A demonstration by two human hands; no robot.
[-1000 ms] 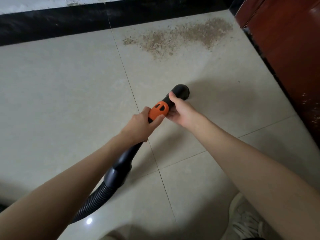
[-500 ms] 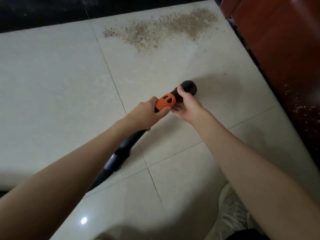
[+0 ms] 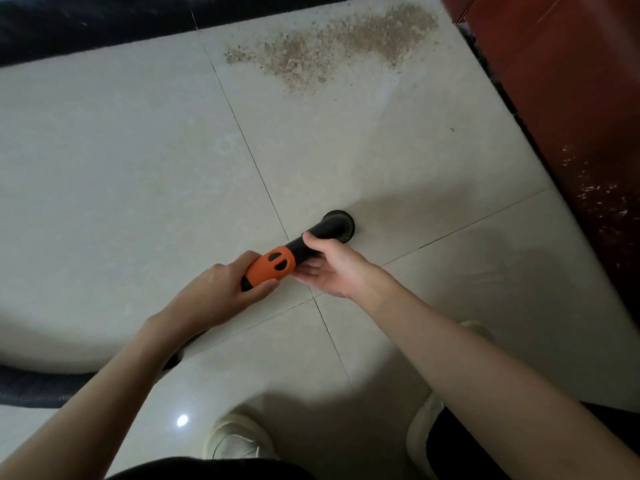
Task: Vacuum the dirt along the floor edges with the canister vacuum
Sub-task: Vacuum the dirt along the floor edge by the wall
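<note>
Both hands are applied to the vacuum handle [image 3: 298, 249], a black tube that runs from lower left to upper right above the tiled floor [image 3: 114, 161]. At the rear, the left hand [image 3: 221, 296] is wrapped around the tube, with the thumb pressed under the orange collar [image 3: 271, 267] and the fingers curled over its near end. Ahead of the collar, the right hand [image 3: 334, 268] grasps the black section: the thumb is laid across the top of the tube and the fingers are passed beneath it, palm turned upward. The round black nozzle end [image 3: 338, 226] projects just beyond the right thumb and is seen near a tile joint; whether it touches the floor cannot be told. Behind the left wrist, the tube is continued by the ribbed black hose [image 3: 38, 388], which lies along the floor toward the left edge.

The dirt [image 3: 332, 39], a tan granular patch, is spread at the top of the view, close to the black skirting [image 3: 97, 26] and just beside the red-brown cabinet [image 3: 568, 98]. It lies well apart from the nozzle end, ahead of both hands. Two light shoes [image 3: 239, 438] are visible at the lower edge.
</note>
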